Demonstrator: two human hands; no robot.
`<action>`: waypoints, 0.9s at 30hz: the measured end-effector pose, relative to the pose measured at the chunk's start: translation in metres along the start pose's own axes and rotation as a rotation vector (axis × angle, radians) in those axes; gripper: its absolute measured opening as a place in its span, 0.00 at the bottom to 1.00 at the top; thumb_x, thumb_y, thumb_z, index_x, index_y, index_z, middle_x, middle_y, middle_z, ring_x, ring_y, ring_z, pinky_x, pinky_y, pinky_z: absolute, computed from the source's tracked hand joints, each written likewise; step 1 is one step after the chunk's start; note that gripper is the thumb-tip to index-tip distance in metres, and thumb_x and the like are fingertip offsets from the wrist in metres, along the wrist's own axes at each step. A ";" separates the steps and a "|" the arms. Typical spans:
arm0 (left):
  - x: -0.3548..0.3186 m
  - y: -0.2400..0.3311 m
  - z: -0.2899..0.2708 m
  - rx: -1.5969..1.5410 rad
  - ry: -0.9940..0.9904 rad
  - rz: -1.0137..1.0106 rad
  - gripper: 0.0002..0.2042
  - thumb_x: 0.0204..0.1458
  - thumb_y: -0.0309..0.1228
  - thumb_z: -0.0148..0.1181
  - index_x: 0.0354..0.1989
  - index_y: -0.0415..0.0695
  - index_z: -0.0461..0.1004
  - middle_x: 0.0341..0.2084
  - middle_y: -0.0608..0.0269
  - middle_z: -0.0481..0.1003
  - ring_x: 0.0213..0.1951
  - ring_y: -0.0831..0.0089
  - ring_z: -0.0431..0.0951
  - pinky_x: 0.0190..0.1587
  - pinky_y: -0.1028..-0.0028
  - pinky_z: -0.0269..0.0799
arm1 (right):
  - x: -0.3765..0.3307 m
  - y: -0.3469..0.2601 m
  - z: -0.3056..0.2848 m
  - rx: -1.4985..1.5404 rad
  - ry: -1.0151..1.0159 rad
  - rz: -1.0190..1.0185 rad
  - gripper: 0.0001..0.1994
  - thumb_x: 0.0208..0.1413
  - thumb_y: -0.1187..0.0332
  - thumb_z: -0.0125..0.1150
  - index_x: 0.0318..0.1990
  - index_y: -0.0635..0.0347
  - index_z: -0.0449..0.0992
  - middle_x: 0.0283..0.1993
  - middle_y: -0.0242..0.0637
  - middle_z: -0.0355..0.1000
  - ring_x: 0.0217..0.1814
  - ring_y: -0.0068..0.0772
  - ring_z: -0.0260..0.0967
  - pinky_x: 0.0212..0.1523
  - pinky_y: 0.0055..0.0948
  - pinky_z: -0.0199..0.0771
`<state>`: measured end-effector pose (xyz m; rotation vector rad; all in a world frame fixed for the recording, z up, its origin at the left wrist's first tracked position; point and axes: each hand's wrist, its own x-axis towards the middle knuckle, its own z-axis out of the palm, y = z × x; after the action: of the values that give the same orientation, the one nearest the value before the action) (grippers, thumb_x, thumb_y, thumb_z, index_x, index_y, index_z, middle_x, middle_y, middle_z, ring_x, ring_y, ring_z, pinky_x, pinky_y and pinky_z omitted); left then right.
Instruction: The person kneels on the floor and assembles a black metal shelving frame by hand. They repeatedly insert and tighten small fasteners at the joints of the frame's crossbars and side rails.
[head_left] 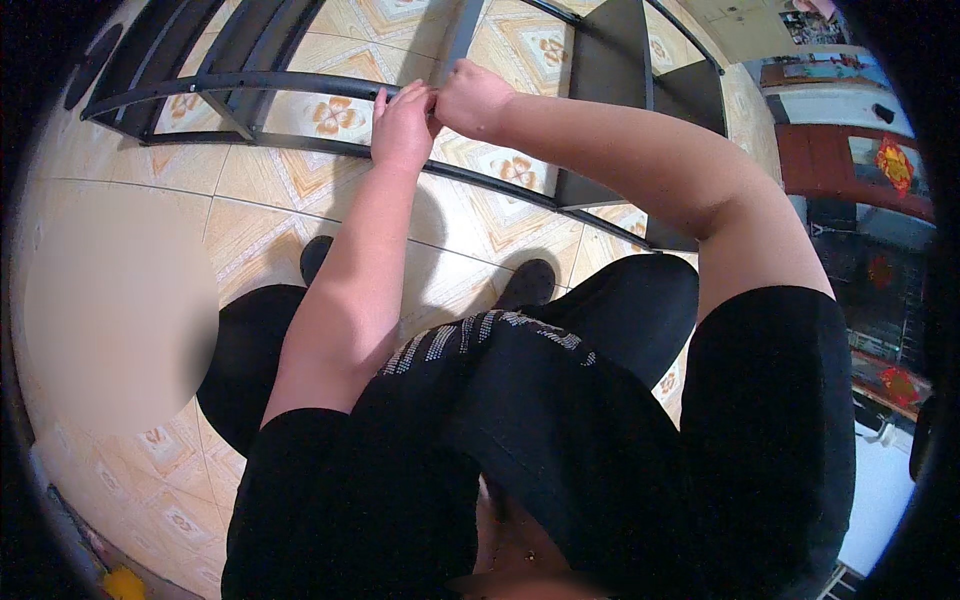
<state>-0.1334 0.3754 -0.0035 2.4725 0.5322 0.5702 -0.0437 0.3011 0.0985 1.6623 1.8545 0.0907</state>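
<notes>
A black metal shelf frame [250, 82] lies on its side on the patterned tile floor, its tubes and dark panels running across the top of the view. My left hand [402, 128] rests on one of the frame's tubes near a joint, fingers curled over it. My right hand [470, 98] is closed right beside it, thumb and fingers pinched together at the same joint where an upright bar [458, 38] meets the tube. Whatever the right fingers pinch is too small to make out. Both hands touch each other.
Dark shelf panels [610, 60] stand at the upper right of the frame. My black shoes [527, 283] stand on the tiles just below the frame. A red-and-dark cabinet [850, 170] sits at the far right. A yellow object [122, 583] lies at the lower left.
</notes>
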 end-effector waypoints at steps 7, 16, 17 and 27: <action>-0.015 -0.012 0.011 0.007 0.057 0.067 0.22 0.49 0.23 0.54 0.55 0.53 0.68 0.57 0.72 0.66 0.65 0.72 0.56 0.67 0.57 0.44 | -0.004 -0.022 0.015 0.107 -0.088 0.178 0.08 0.48 0.68 0.53 0.26 0.50 0.80 0.31 0.34 0.77 0.34 0.33 0.75 0.35 0.35 0.68; -0.013 -0.011 -0.002 -0.085 0.305 -0.207 0.19 0.44 0.23 0.53 0.48 0.49 0.71 0.49 0.65 0.70 0.57 0.67 0.65 0.60 0.61 0.56 | 0.031 -0.043 0.061 1.064 -0.172 0.969 0.19 0.60 0.61 0.43 0.33 0.64 0.79 0.36 0.44 0.77 0.36 0.36 0.77 0.36 0.35 0.75; -0.012 -0.009 -0.008 -0.108 0.320 -0.305 0.17 0.44 0.25 0.54 0.45 0.48 0.71 0.47 0.64 0.71 0.55 0.65 0.67 0.58 0.61 0.59 | 0.034 -0.045 0.061 1.307 -0.146 1.027 0.19 0.61 0.60 0.43 0.32 0.64 0.78 0.34 0.43 0.77 0.35 0.34 0.76 0.36 0.34 0.75; -0.005 0.013 -0.018 -0.338 -0.203 -0.870 0.30 0.57 0.53 0.38 0.37 0.35 0.77 0.41 0.40 0.75 0.45 0.47 0.75 0.49 0.56 0.69 | 0.043 -0.078 0.049 2.750 0.489 1.276 0.19 0.65 0.56 0.38 0.32 0.60 0.69 0.29 0.38 0.69 0.28 0.37 0.66 0.30 0.40 0.71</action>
<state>-0.1433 0.3704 0.0168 1.7164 1.2069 0.0414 -0.0874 0.3074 0.0066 -1.3362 0.3496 0.8907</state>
